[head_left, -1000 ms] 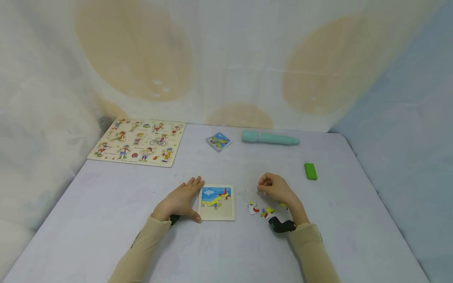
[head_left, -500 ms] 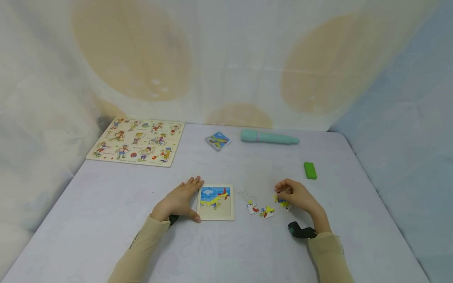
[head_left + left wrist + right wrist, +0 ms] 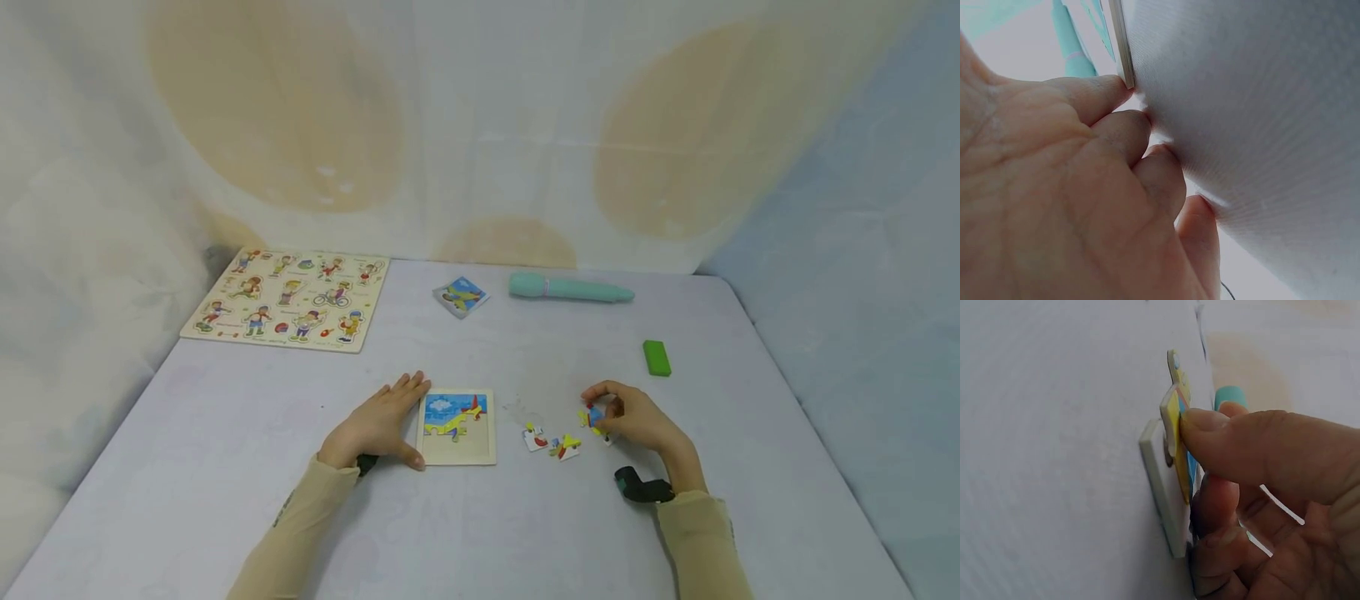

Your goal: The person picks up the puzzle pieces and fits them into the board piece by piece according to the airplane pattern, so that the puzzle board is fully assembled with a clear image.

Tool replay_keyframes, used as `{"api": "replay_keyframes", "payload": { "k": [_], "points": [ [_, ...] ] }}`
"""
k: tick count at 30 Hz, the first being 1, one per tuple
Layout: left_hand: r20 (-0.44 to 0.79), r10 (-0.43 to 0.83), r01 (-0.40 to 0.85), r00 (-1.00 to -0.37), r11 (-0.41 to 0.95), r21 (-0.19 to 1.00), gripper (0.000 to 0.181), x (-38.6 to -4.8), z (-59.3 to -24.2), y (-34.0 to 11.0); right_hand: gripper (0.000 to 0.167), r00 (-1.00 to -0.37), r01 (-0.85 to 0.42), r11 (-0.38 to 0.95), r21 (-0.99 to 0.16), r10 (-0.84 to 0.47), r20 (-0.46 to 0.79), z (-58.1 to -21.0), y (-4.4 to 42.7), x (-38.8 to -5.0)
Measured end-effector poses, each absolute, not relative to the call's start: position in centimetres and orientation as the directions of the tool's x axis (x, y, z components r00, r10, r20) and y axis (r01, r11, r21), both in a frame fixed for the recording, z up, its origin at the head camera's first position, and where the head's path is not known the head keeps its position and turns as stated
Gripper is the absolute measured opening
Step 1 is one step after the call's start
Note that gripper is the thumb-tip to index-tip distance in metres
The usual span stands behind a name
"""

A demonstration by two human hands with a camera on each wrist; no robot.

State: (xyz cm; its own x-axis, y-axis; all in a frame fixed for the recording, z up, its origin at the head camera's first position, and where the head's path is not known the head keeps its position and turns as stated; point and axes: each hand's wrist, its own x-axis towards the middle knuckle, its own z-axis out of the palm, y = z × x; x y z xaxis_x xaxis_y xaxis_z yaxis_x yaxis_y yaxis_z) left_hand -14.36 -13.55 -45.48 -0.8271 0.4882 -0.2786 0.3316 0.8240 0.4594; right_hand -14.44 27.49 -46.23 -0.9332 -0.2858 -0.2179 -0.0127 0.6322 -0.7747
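A small framed jigsaw puzzle [image 3: 459,452] lies in the middle of the table, its upper part filled with blue sky and a yellow-red plane. My left hand [image 3: 373,427] rests at its left edge, thumb and fingers spread; in the left wrist view a fingertip touches the frame's edge [image 3: 1124,59]. To the right, my right hand [image 3: 639,419] pinches a blue-and-yellow puzzle piece [image 3: 1175,422] between thumb and fingers. Under that piece, another puzzle piece [image 3: 1159,478] shows a white edge. Two loose puzzle pieces, one with red [image 3: 535,438] and one yellow [image 3: 566,447], lie between frame and hand.
A large wooden puzzle board [image 3: 288,300] with sports figures lies at the back left. Behind the frame are a small picture card [image 3: 461,297] and a mint-green pen-shaped object [image 3: 572,288]. A green block [image 3: 657,358] sits at the right. Curtains enclose the table's back and sides.
My right hand has moved right and toward me, onto the rightmost pieces, and now pinches one. The left hand stays at the frame. The view has shifted slightly.
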Motion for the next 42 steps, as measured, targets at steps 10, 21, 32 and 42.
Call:
{"api": "replay_keyframes", "payload": {
  "k": [10, 21, 32, 42],
  "points": [
    [-0.28, 0.484, 0.321, -0.829, 0.822, 0.47, 0.12, -14.39, -45.63, -13.64, 0.041, -0.941, -0.048, 0.639, -0.768, -0.287, -0.18, -46.33, 27.27, -14.48],
    [-0.284, 0.479, 0.315, -0.831, 0.824, 0.47, 0.12, -14.24, -45.72, -13.6, 0.031, -0.97, -0.042, 0.642, -0.766, -0.211, -0.123, -46.53, 27.24, -14.59],
    [-0.289, 0.471, 0.307, -0.833, 0.829, 0.467, 0.12, -14.28, -45.83, -13.47, 0.03, -0.975, 0.012, 0.605, -0.796, -0.168, -0.142, -46.43, 27.14, -14.77],
    [-0.284, 0.478, 0.318, -0.831, 0.828, 0.462, 0.12, -14.43, -45.64, -13.51, 0.032, -0.968, 0.09, 0.555, -0.827, -0.147, -0.203, -45.95, 26.91, -14.79]
  ]
}}
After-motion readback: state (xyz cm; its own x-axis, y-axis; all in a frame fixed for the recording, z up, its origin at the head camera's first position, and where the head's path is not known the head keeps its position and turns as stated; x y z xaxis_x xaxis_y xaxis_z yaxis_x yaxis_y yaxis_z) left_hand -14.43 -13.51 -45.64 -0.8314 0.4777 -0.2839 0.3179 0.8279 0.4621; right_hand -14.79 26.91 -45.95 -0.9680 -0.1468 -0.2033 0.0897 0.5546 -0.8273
